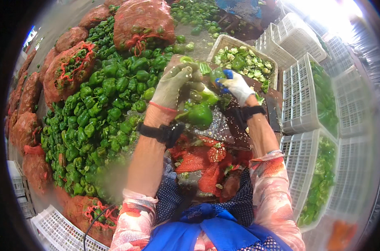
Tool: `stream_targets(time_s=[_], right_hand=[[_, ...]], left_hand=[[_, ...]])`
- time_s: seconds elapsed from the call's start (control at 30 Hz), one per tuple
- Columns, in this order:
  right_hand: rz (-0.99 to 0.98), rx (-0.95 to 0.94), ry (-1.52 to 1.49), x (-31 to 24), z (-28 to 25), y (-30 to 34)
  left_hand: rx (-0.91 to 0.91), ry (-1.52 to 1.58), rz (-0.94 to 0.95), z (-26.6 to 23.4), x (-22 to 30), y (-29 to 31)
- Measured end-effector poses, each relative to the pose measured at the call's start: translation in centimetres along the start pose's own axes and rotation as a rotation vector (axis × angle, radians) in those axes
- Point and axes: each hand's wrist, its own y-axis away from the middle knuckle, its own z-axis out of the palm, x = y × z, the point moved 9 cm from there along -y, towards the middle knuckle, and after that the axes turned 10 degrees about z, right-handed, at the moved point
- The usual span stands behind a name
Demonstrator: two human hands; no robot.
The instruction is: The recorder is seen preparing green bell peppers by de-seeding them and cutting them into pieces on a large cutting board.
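My left hand [176,85], in a pale, dirty work glove, is closed with its fingers curled round a cut piece of green bell pepper [204,68]. Close by on the right, my right hand [238,87], in a white glove with blue fingertips, pinches another green bell pepper piece [217,74]. Both hands are above a dark board [236,121] strewn with pale seeds. A whole-looking green bell pepper [199,116] lies just below my hands, with lighter green pieces beside it. Fingers partly hide what each hand grips.
A big heap of green bell peppers [102,108] spreads to the left, bordered by stuffed red mesh sacks [144,23]. Beyond the board stands a crate of pepper scraps [274,73]. White plastic crates [298,96] line the right side. Red netting [198,161] lies before me.
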Motion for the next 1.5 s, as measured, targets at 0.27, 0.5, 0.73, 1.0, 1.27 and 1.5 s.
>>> stream_targets(time_s=[0.27, 0.5, 0.73, 1.0, 1.27, 1.5], right_hand=[[-0.824, 0.431, 0.704, -10.6, 0.9, 18.1], [-0.501, 0.108, -0.08, -7.3, -1.8, 18.8], [-0.339, 0.242, 0.129, -2.1, -2.1, 15.7], [-0.215, 0.083, -0.031, -1.1, -2.0, 14.9], [-0.015, -0.044, -0.387, -1.5, -0.3, 15.8], [0.195, -0.72, -1.001, -1.5, 4.0, 17.9]], left_hand=[[-0.113, -0.22, -0.163, 3.7, -3.0, 1.2], [-0.064, -0.054, -0.153, 5.1, -3.9, 2.6], [-0.254, -0.714, 0.319, 7.4, -4.2, 2.4], [-0.289, -0.911, 0.286, 7.8, -4.7, 2.4], [-0.187, -0.363, -0.103, 5.0, -5.4, 2.7], [-0.178, 0.044, -0.184, 4.7, -5.8, 2.8]])
